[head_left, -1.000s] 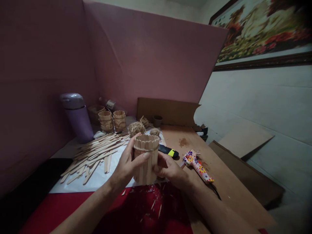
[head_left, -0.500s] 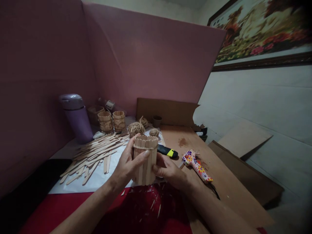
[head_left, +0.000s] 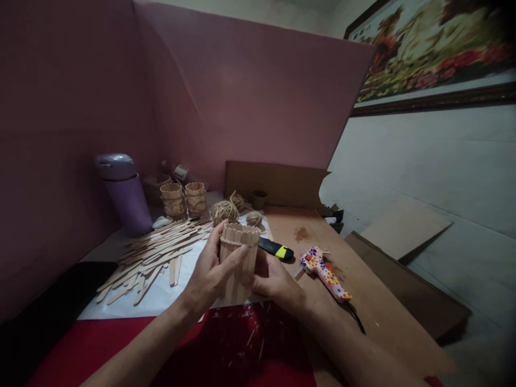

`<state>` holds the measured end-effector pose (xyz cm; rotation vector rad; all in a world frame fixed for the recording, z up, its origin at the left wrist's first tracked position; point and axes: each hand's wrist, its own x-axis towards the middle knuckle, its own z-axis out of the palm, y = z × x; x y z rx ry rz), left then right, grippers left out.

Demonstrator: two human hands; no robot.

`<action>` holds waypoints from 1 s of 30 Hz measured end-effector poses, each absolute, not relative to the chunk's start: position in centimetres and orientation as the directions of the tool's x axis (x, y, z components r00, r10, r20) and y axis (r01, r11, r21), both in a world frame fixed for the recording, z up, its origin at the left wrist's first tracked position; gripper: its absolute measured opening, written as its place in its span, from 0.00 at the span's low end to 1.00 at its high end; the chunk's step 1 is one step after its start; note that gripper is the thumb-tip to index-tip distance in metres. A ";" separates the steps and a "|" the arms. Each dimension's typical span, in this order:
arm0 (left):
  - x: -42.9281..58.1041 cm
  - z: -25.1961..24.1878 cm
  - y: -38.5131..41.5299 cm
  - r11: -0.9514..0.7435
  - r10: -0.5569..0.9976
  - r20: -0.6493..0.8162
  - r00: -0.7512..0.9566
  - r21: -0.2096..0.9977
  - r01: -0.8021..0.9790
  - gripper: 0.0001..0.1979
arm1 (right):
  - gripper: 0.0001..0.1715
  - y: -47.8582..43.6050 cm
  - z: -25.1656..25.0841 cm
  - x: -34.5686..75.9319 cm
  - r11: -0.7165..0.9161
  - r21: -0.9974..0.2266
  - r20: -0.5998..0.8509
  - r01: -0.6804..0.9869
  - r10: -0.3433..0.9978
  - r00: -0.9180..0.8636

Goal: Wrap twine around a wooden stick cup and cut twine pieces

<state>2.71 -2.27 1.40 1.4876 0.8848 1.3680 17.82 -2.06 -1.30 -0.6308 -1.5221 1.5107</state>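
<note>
A small cup made of upright wooden sticks (head_left: 240,258) stands between both hands, just above the table's near edge. My left hand (head_left: 209,274) wraps round its left side, thumb across the front. My right hand (head_left: 278,282) grips its right side low down, fingers curled. Behind the cup lies a black and yellow utility knife (head_left: 276,249). A flower-patterned glue gun (head_left: 325,273) rests on the brown board to the right of my right hand.
Loose wooden sticks (head_left: 157,252) lie spread on white paper at left. Two finished stick cups (head_left: 185,200), twine balls (head_left: 224,211) and a purple flask (head_left: 123,192) stand at the back. A pink board (head_left: 250,97) walls the rear. Red cloth (head_left: 121,344) covers the near edge.
The cup has tilted and turned slightly in my hands, and my right hand has slid further round its right side. The view shifted a little.
</note>
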 end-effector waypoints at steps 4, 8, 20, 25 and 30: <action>3.1 0.8 -2.0 -0.339 0.937 0.339 0.089 0.941 -0.013 0.26 | 0.30 -2.4 -1.3 17.5 0.224 -0.973 0.201 0.055 0.940 -0.276; 3.6 0.5 -1.8 -0.303 0.953 0.300 0.043 0.948 0.097 0.24 | 0.24 -3.0 -1.6 17.2 0.316 -0.866 0.291 0.388 0.949 -0.122; 2.1 1.0 -0.1 -0.284 0.948 0.298 -0.108 0.950 0.129 0.27 | 0.16 -2.2 -1.6 18.3 0.465 -0.774 0.518 0.431 0.855 0.008; 1.4 0.5 1.2 -0.397 0.910 0.394 -0.128 0.918 0.007 0.28 | 0.15 -1.1 -1.9 19.1 0.466 -0.743 0.567 0.480 0.820 0.081; 0.6 -0.1 2.5 -0.498 0.867 0.494 -0.067 0.846 -0.191 0.30 | 0.12 -1.0 -2.2 19.2 0.536 -0.620 0.646 0.573 0.764 -0.015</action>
